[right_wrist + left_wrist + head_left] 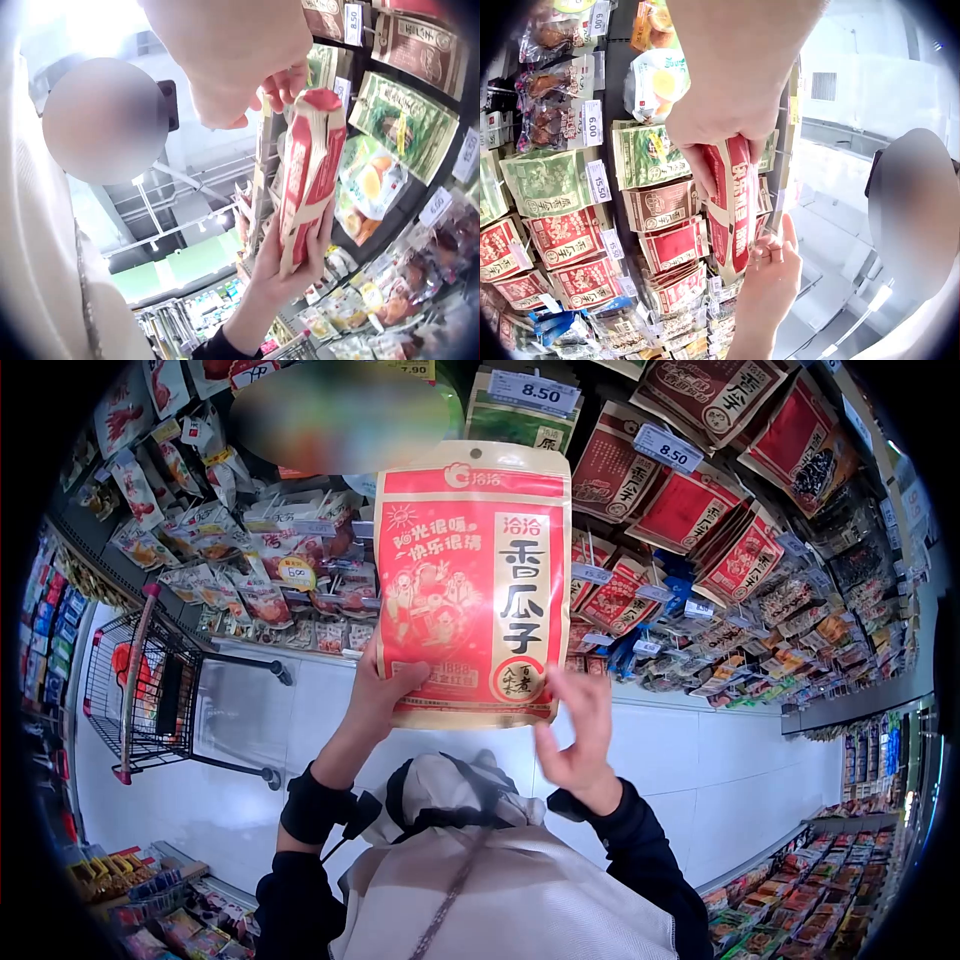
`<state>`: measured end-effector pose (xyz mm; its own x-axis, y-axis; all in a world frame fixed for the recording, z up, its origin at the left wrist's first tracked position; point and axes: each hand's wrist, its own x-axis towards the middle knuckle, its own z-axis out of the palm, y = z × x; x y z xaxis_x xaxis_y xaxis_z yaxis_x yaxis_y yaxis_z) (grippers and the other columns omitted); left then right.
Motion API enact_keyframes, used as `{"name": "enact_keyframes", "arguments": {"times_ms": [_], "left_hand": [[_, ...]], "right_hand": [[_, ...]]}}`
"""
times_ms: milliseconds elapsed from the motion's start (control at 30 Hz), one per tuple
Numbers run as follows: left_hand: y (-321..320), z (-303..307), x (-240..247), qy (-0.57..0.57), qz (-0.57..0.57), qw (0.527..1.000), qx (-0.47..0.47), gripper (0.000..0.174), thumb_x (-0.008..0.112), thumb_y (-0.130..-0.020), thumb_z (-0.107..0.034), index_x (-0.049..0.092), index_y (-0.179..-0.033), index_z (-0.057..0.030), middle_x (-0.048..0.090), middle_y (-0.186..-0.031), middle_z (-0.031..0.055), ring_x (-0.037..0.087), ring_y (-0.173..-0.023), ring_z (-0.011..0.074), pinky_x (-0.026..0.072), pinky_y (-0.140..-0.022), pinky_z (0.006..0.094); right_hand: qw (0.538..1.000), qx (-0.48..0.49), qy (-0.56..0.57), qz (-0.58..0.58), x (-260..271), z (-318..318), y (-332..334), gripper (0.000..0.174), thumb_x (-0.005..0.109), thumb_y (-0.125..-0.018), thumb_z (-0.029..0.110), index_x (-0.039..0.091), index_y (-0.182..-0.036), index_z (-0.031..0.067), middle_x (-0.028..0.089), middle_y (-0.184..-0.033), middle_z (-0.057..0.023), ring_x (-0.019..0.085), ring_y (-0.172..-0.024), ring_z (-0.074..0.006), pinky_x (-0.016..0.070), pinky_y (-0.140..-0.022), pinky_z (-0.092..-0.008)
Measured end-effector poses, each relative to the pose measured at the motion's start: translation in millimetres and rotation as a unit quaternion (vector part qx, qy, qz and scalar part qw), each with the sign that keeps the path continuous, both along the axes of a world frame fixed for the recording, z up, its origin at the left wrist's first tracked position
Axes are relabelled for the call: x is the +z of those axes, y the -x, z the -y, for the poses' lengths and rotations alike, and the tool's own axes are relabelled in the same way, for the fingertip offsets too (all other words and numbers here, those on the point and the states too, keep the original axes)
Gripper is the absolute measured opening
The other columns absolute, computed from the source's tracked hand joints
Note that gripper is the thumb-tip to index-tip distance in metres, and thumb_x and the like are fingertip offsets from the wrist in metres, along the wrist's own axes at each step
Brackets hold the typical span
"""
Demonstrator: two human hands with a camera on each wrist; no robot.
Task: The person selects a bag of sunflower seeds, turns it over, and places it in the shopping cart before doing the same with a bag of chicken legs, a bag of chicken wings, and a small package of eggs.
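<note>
An upright red and kraft-coloured bag of sunflower seeds (pixel 440 600) faces me in the head view, its printed front fully in sight. My left hand (pixel 378 685) grips its lower left edge, thumb across the front and the other fingers behind. Seen from below in the left wrist view, the bag (pixel 731 202) shows its red bottom fold between the left thumb and fingers. My right hand (pixel 582 745) is at the bag's lower right corner, its fingers slightly bent and blurred, with nothing in its grasp. The right wrist view shows those right-hand fingers (pixel 283 88) loosely bent beside the bag.
Racks of hanging snack bags (pixel 690 510) with price tags (pixel 667 448) rise close behind the bag. A shopping cart (pixel 150 690) stands on the pale tiled floor (pixel 700 750) at the left. More shelves of packets (pixel 800 880) line the lower right.
</note>
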<state>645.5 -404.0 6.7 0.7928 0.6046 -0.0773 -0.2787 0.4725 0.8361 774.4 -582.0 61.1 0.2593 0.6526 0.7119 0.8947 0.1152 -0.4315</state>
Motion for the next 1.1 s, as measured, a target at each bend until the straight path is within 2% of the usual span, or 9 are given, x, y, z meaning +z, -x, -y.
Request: {"name": "enact_keyframes", "arguments": {"times_ms": [267,400,500,533,667,800,933,1067,1100], "left_hand": [[0.0,8.9,-10.7,-0.081,0.032,0.995,0.042,0.068,0.07,-0.068,-0.009,0.032,-0.125,-0.0031,0.053,-0.107,0.0053,0.051,-0.097,0.0124,0.0428,-0.083,0.0275],[-6.0,38.5,13.6,-0.218,0.049,0.964,0.142,0.06,0.068,-0.068,-0.002,0.037,-0.118,-0.002,0.053,-0.106,0.0087,0.051,-0.099,0.0145,0.0448,-0.082,0.0293],[-11.0,53.2,18.9,-0.495,-0.078,0.855,0.135,0.064,0.068,-0.068,-0.007,0.035,-0.122,-0.0016,0.05,-0.112,0.0188,0.057,-0.094,0.0229,0.0478,-0.075,0.0313],[-16.9,61.9,40.6,-0.583,-0.054,0.799,0.135,0.066,0.068,-0.067,-0.009,0.034,-0.123,-0.0024,0.048,-0.115,0.0232,0.058,-0.094,0.0264,0.0484,-0.074,0.0325],[-39.5,82.6,46.3,-0.797,-0.031,0.539,0.271,0.047,0.056,-0.074,-0.017,0.046,-0.12,-0.0135,0.043,-0.124,0.0159,0.052,-0.103,0.032,0.0485,-0.074,0.0288],[-31.1,94.2,48.7,-0.875,0.004,0.447,0.185,0.042,0.058,-0.073,-0.018,0.051,-0.113,-0.0072,0.047,-0.116,0.024,0.046,-0.105,0.0455,0.0477,-0.076,0.0384],[-15.6,77.7,52.6,-0.859,0.025,0.501,0.101,0.042,0.059,-0.069,-0.017,0.054,-0.109,-0.0053,0.051,-0.113,0.0177,0.047,-0.107,0.0377,0.0402,-0.086,0.0426],[-4.3,43.2,64.2,-0.716,-0.009,0.66,0.227,0.057,0.06,-0.073,-0.012,0.037,-0.124,-0.0029,0.04,-0.127,0.0153,0.043,-0.114,0.028,0.0355,-0.092,0.0397],[-2.4,38.2,63.8,-0.634,-0.022,0.753,0.174,0.063,0.062,-0.072,-0.01,0.032,-0.126,-0.0021,0.037,-0.129,0.0164,0.042,-0.115,0.028,0.0367,-0.091,0.0385]], "right_hand": [[0.986,-0.005,0.15,0.071,-17.3,-1.3,23.8,0.054,0.063,-0.067,0.019,0.05,-0.12,0.0126,0.048,-0.087,-0.0075,0.044,-0.074,-0.0214,0.0364,-0.067,-0.0326],[0.99,0.006,0.121,-0.077,-20.4,-6.0,20.6,0.075,0.068,-0.067,0.022,0.031,-0.131,0.01,0.031,-0.12,-0.0163,0.037,-0.106,-0.0295,0.0392,-0.083,-0.0384],[0.932,0.131,0.059,-0.334,-22.4,-10.6,21.4,0.103,0.073,-0.065,0.032,0.004,-0.137,0.009,-0.004,-0.139,-0.0168,0.012,-0.129,-0.0309,0.0342,-0.095,-0.0426],[0.899,0.173,-0.029,-0.401,-36.0,-11.9,24.2,0.099,0.073,-0.066,0.035,0.011,-0.136,0.0043,0.008,-0.138,-0.0162,0.02,-0.126,-0.0268,0.037,-0.093,-0.04],[0.826,0.186,-0.089,-0.524,-29.0,-2.3,14.5,0.073,0.07,-0.069,0.027,0.031,-0.123,-0.003,0.04,-0.123,-0.0124,0.042,-0.112,-0.0221,0.0409,-0.088,-0.0337],[0.698,0.241,-0.206,-0.642,-37.4,5.4,-4.7,0.06,0.061,-0.073,0.025,0.036,-0.121,-0.0023,0.05,-0.113,-0.0143,0.053,-0.1,-0.0243,0.0445,-0.085,-0.0357],[0.675,0.224,-0.228,-0.664,-37.1,16.6,-18.9,0.062,0.058,-0.074,0.028,0.035,-0.122,-0.0021,0.051,-0.114,-0.0185,0.056,-0.097,-0.0281,0.0485,-0.081,-0.0402],[0.667,0.266,-0.193,-0.669,-35.2,28.2,-25.7,0.064,0.057,-0.073,0.026,0.031,-0.124,-0.0017,0.048,-0.117,-0.0195,0.053,-0.102,-0.0292,0.0461,-0.086,-0.0416],[0.656,0.295,-0.182,-0.671,-38.9,30.6,-26.8,0.063,0.056,-0.074,0.024,0.03,-0.125,-0.0018,0.047,-0.119,-0.0194,0.052,-0.104,-0.0287,0.0453,-0.087,-0.0406]]}}
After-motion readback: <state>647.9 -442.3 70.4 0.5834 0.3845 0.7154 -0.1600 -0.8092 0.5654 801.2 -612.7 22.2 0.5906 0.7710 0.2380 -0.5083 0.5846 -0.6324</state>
